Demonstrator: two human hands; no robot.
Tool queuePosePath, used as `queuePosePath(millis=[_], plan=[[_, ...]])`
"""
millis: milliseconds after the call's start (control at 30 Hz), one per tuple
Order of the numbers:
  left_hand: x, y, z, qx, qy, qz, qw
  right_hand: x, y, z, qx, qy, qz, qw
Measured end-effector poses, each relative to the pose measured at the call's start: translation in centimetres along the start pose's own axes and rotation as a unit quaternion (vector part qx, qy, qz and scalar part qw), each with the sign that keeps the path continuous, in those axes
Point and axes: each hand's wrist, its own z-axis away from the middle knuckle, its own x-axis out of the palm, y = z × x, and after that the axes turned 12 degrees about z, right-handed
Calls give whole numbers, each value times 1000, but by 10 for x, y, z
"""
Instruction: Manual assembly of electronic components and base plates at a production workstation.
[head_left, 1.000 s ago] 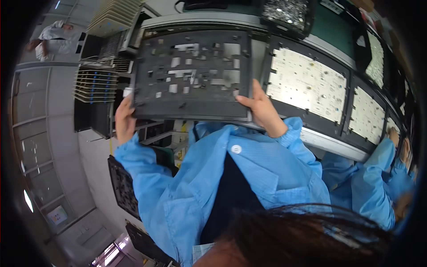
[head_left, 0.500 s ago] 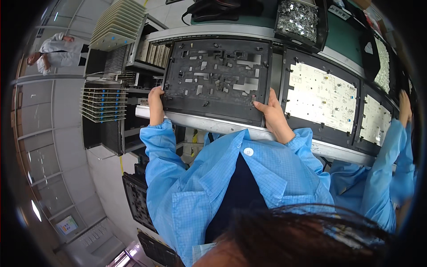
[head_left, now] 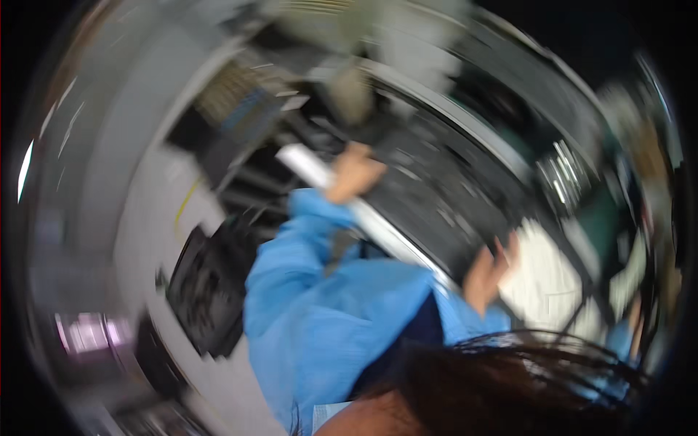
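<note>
The whole view is smeared by motion. A black slotted tray [head_left: 429,171] lies slantwise on the silver-edged bench rail in front of me. At its near left end is my left hand [head_left: 354,173], with the fingers curled toward the tray but too blurred to show a grip. My right hand [head_left: 488,272] is by the tray's right end, thumb and fingers apart, with nothing visible between them. Whether it touches the tray's edge cannot be made out. Beside that hand, a pale printed board [head_left: 542,276] sits in a dark frame.
A metal rail [head_left: 396,232] runs along the bench's near edge. To my left, a dark rack [head_left: 233,109] holds stacked boards. Another black tray [head_left: 206,291] stands low near the floor. Shiny small parts [head_left: 561,174] fill a bin at the far right.
The view has swung round, so the bench now slants down to the right. My right hand's fingers have spread at the tray's right end. The low black tray on the left shows more fully.
</note>
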Motion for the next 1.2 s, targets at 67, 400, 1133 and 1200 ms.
queuePosePath(millis=[67, 400, 1133, 1200], plan=[[-14, 54, -41, -318, -38, 181, 930, -8, 44, 10, -18, 63, -10, 998], [-139, -123, -9, -328, 608, -93, 717, 2, 32, 0, -39, 19, -40, 998], [-116, 80, 10, 46, 656, 143, 740, -8, -200, -65, -472, -348, -101, 803], [-109, 145, -23, -20, 665, 495, 559, 18, -228, -57, -513, -273, -125, 804]])
